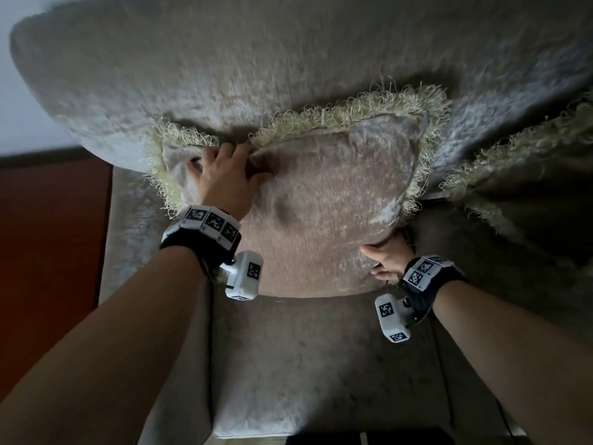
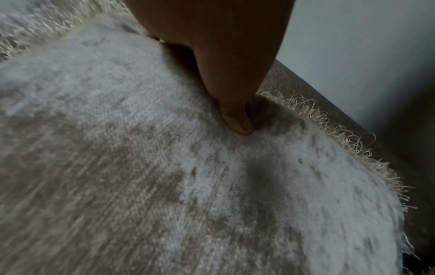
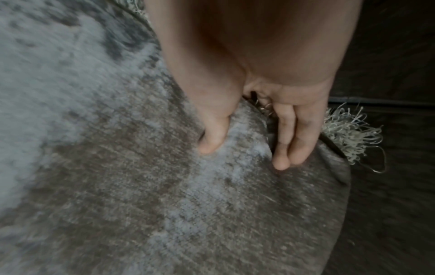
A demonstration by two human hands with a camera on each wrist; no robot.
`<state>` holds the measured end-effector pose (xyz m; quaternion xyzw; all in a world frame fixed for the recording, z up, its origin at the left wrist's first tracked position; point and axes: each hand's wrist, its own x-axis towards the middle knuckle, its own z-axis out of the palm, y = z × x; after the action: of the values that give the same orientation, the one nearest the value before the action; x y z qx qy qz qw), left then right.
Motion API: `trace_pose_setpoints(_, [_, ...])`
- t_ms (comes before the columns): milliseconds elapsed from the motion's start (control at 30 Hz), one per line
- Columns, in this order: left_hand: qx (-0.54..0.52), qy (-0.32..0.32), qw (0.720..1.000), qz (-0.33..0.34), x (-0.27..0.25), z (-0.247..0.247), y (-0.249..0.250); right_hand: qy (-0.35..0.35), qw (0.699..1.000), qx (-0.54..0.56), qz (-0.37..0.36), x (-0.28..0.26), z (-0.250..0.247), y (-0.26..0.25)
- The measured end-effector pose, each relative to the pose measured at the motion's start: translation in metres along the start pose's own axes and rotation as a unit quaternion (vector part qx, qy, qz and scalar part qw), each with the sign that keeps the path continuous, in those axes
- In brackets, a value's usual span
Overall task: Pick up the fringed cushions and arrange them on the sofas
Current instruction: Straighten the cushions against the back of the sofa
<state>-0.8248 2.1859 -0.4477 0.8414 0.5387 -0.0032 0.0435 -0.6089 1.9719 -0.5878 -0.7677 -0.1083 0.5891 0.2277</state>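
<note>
Both forearms reach up from the bottom of the head view, each with a marker-covered wrist band and a small white camera block.

Furthest left is a strip of reddish-brown floor [image 1: 48, 252] below a pale wall. Next comes the sofa [image 1: 224, 59], grey-beige and velvety, its backrest across the top and its seat cushion [image 1: 305, 364] running down toward the viewer.

On the left side of the fringed cushion [image 1: 321, 203], the left hand [image 1: 224, 175] grasps the upper left corner area: its fingers curl over the fringed top edge, and the left wrist view shows the thumb [image 2: 236, 119] dug into the plush front face. On the right, the right hand [image 1: 390, 255] pinches the lower right corner, with the thumb [image 3: 214, 135] pressed into the front and two fingers [image 3: 292, 141] laid against the fabric fold beside the fringe. So the cushion sits between the two hands, held at opposite corners, propped against the backrest with its lower edge over the seat.

Further right, a second fringed cushion [image 1: 519, 175] lies in shadow on the adjoining part of the sofa, apparently already placed.

As a judgement, this cushion is being seated or squared up against the backrest, so the placement is nearly done; letting go and straightening remain. Whether more cushions or another sofa wait elsewhere cannot be told from these views.
</note>
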Motion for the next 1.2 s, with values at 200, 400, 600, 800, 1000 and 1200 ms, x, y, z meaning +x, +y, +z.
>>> trace_pose_setpoints(200, [-0.030,-0.005,1.000,0.007,-0.002,-0.002,-0.004,0.078,0.995,-0.007,-0.067,0.004,-0.005,0.009])
trace_pose_setpoints(400, [-0.117,-0.003,0.993,-0.012,-0.008,-0.020,-0.015,0.105,0.987,-0.039,-0.119,-0.008,-0.020,0.013])
trace_pose_setpoints(600, [-0.228,-0.026,0.970,-0.085,-0.026,-0.046,-0.039,0.144,0.965,-0.100,-0.194,-0.048,-0.047,-0.028])
trace_pose_setpoints(800, [-0.380,0.004,0.910,-0.165,-0.057,-0.065,-0.059,0.235,0.912,-0.145,-0.304,-0.105,-0.072,-0.109])
trace_pose_setpoints(1000, [-0.444,0.010,0.874,-0.195,-0.071,-0.045,-0.066,0.279,0.886,-0.178,-0.325,-0.116,-0.073,-0.141])
trace_pose_setpoints(1200, [-0.476,-0.027,0.860,-0.183,-0.083,-0.026,-0.064,0.285,0.881,-0.204,-0.317,-0.109,-0.066,-0.131])
